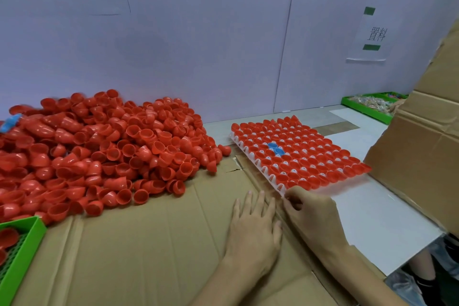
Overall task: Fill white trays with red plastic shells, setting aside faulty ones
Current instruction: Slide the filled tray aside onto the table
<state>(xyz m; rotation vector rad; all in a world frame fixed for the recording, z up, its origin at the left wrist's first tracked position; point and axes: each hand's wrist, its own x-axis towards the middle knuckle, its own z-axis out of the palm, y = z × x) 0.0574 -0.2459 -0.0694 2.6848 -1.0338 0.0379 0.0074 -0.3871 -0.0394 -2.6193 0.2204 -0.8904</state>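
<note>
The white tray sits right of centre, every pocket I can see filled with red shells, apart from two blue shells near its middle. The right hand is curled at the tray's near corner and seems to pinch the rim, though its fingertips are hard to make out. The left hand lies just beside it, flat on the cardboard sheet, fingers straight and slightly spread. A big pile of loose shells fills the left. A green basket at lower left holds a few red shells. A cardboard box stands at the right edge.
</note>
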